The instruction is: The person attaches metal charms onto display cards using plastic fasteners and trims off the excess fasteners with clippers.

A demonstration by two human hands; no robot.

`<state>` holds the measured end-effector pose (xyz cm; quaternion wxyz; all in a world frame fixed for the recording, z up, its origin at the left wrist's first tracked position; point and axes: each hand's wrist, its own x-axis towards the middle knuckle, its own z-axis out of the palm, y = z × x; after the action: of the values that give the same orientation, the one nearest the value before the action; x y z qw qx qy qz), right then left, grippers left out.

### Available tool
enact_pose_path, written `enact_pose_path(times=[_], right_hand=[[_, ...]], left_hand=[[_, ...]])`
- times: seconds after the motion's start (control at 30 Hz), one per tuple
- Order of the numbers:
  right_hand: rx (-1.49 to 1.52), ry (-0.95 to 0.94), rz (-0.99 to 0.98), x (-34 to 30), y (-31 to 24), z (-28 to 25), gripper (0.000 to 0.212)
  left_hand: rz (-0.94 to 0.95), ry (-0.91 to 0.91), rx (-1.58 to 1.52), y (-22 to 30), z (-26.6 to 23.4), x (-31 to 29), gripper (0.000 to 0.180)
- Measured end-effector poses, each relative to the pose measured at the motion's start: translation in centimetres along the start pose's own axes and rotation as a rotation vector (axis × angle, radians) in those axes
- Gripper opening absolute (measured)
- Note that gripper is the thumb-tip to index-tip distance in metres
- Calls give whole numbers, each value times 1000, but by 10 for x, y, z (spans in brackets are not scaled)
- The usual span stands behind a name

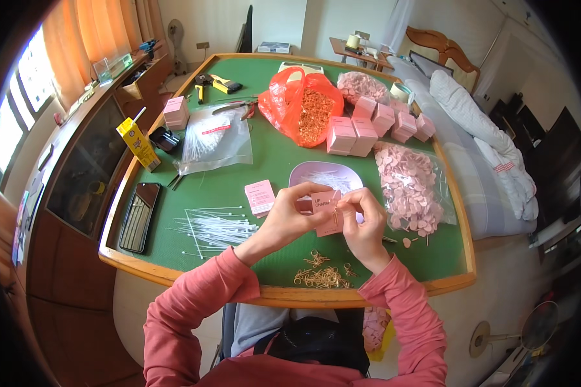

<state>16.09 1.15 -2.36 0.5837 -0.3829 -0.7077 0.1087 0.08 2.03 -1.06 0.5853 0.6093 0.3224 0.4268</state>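
Observation:
My left hand [286, 216] grips a pink printed card [325, 201] by its left side, thumb in front. On the card's right side my right hand [366, 229] pinches a small gold metal piece, perhaps a clasp [335, 216]; the fingertips partly hide it. Behind the hands is a lilac dish [301, 170] with short white strips. A pile of gold clasps [323, 277] lies at the table's near edge, below the card. Left of my left hand are a stack of pink cards [259, 197] and a spread of white plastic loop ties [219, 229].
The green table [168, 200] has a raised wooden rim. Around it lie a phone [140, 216], a yellow drink carton [137, 144], a bag of white ties [216, 138], pliers [214, 85], a red bag of orange pieces [301, 106], pink card stacks [352, 135] and a bag of pink tags [413, 187].

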Motion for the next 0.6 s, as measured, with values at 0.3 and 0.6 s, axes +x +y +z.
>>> enact_pose_path(times=[0.3,0.6], right_hand=[[-67,-36,-15,2,-1,1,12],[-38,-106,2,4,2,-1,10]], left_hand=[[-37,-29,-147,-11,-1,2,38],[-54,-10,-166,-12,1,2,38]])
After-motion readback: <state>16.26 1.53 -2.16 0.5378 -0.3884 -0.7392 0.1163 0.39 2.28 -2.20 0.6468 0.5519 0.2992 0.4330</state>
